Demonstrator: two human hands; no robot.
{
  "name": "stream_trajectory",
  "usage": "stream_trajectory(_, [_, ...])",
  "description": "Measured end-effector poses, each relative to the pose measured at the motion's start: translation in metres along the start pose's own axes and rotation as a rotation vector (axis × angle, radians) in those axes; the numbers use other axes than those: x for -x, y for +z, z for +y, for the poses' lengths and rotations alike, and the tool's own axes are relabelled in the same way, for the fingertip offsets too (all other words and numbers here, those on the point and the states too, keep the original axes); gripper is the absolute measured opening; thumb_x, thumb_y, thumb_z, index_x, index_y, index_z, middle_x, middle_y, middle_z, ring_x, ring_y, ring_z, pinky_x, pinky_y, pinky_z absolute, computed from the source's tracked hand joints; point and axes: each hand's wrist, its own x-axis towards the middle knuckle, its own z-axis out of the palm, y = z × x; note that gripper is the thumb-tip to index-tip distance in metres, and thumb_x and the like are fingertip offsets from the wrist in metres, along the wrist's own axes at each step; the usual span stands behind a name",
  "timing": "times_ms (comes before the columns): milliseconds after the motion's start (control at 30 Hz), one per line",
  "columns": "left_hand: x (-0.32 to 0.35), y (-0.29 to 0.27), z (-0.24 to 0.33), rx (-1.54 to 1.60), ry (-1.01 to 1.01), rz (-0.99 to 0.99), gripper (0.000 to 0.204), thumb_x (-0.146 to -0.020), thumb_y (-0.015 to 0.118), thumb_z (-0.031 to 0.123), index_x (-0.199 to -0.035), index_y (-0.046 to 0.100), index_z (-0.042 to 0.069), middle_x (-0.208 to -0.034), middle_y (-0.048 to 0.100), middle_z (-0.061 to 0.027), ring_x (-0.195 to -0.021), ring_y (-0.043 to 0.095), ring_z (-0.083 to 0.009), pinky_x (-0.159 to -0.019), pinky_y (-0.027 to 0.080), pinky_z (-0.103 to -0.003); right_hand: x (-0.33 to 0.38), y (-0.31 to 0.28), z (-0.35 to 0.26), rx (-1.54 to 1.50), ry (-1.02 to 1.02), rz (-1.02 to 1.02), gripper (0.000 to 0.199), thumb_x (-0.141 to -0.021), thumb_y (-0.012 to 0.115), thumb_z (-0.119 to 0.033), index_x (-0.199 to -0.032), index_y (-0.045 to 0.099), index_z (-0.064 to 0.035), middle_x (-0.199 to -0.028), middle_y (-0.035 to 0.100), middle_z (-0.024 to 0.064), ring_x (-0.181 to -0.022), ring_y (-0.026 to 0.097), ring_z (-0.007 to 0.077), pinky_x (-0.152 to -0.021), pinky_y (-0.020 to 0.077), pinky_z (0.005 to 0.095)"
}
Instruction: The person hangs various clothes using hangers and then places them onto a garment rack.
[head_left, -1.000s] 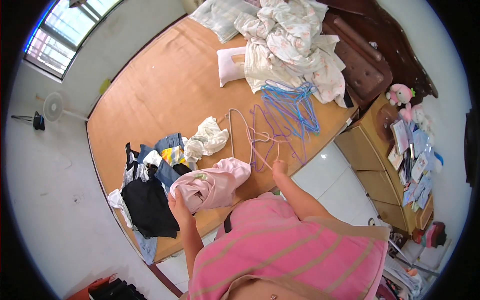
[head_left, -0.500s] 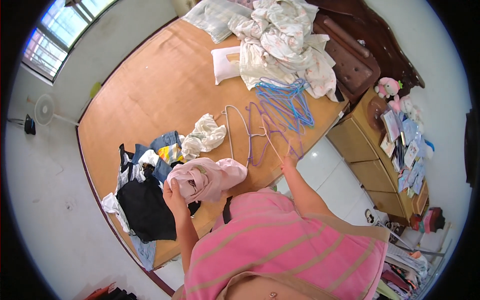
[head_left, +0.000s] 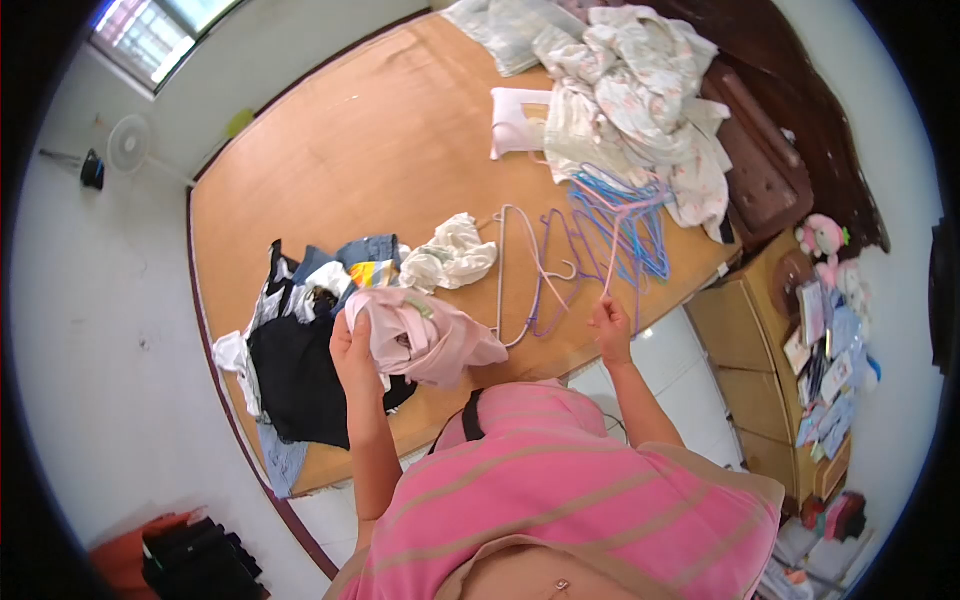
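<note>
My left hand (head_left: pixel 354 345) is closed on a pale pink garment (head_left: pixel 430 340), bunched up with its loose end hanging to the right. Thin and light pink, a clothes hanger (head_left: pixel 613 250) is pinched in the fingers of my right hand (head_left: pixel 611 331), raised over the bed's near edge. Its far part overlaps a heap of blue and purple hangers (head_left: pixel 650 245). On the board between my hands lie a white hanger (head_left: pixel 501 285) and a purple hanger (head_left: pixel 541 285). A crumpled white garment (head_left: pixel 455 255) is just beyond the pink one.
Left of the pink garment, a clothes pile holds a black garment (head_left: pixel 295 380) and denim (head_left: pixel 368 250). Floral bedding (head_left: pixel 640 90) and a pale pillow (head_left: pixel 515 115) are at the far side of the bed board (head_left: pixel 330 150). A wooden cabinet (head_left: pixel 745 330) stands right; a fan (head_left: pixel 130 145) is left.
My right hand has lifted the pink hanger and turned it upright. The pink garment is looser and spread wider in my left hand. The whole view has shifted to the right.
</note>
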Motion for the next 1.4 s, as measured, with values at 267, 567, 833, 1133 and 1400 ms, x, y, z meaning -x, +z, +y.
stream_trajectory(267, [-0.018, 0.017, 0.017, -0.031, 0.049, -0.052, 0.024, -0.088, 0.053, 0.009, -0.111, 0.051, 0.001, -0.101, 0.059, -0.0042, -0.090, 0.054, -0.0086, -0.081, 0.042, -0.022, -0.020, 0.079, -0.118, -0.358, 0.047, -0.502, 0.040, -0.090, 0.052, -0.018, -0.126, 0.043, -0.0021, -0.068, 0.047, -0.0035, -0.061, 0.048, 0.0051, -0.053, 0.0355, 0.0184])
stream_trajectory(567, [-0.024, -0.015, -0.004, -0.080, 0.092, 0.266, 0.023, -0.088, 0.050, 0.006, -0.110, 0.050, 0.002, -0.098, 0.057, -0.0037, -0.085, 0.054, -0.0083, -0.075, 0.045, -0.022, 0.041, 0.117, -0.179, 0.485, -0.162, -0.714, 0.029, -0.093, 0.049, -0.024, -0.107, 0.063, -0.0029, -0.062, 0.057, 0.0077, -0.057, 0.054, 0.0101, -0.051, 0.0409, 0.0307])
stream_trajectory(833, [0.014, 0.034, -0.008, -0.661, 0.331, -0.068, 0.028, -0.076, 0.062, 0.004, -0.105, 0.060, 0.003, -0.083, 0.064, -0.0172, -0.072, 0.065, -0.0252, -0.065, 0.048, -0.031, 0.052, 0.189, -0.136, 0.547, -0.263, -0.642, 0.027, -0.092, 0.049, -0.022, -0.105, 0.063, -0.0031, -0.061, 0.056, 0.0152, -0.053, 0.054, 0.0224, -0.051, 0.0398, 0.0343])
stream_trajectory(1133, [-0.007, 0.000, 0.028, -0.581, 0.334, 0.382, 0.022, -0.079, 0.055, 0.007, -0.100, 0.062, 0.007, -0.067, 0.061, -0.0156, -0.056, 0.061, -0.0225, -0.051, 0.045, -0.031, 0.075, 0.185, -0.171, 0.525, -0.323, -0.574, 0.023, -0.093, 0.049, -0.014, -0.105, 0.064, -0.0013, -0.058, 0.043, -0.0036, -0.052, 0.037, 0.0033, -0.044, 0.0274, 0.0229])
stream_trajectory(1400, [-0.002, 0.019, 0.012, -0.785, 0.603, 0.073, 0.028, -0.071, 0.055, 0.002, -0.095, 0.067, 0.009, -0.079, 0.065, -0.0148, -0.067, 0.063, -0.0270, -0.061, 0.049, -0.031, 0.094, 0.196, -0.160, 0.494, -0.459, -0.570, 0.024, -0.093, 0.048, -0.015, -0.095, 0.063, 0.0037, -0.055, 0.040, -0.0018, -0.052, 0.036, 0.0044, -0.044, 0.0281, 0.0263])
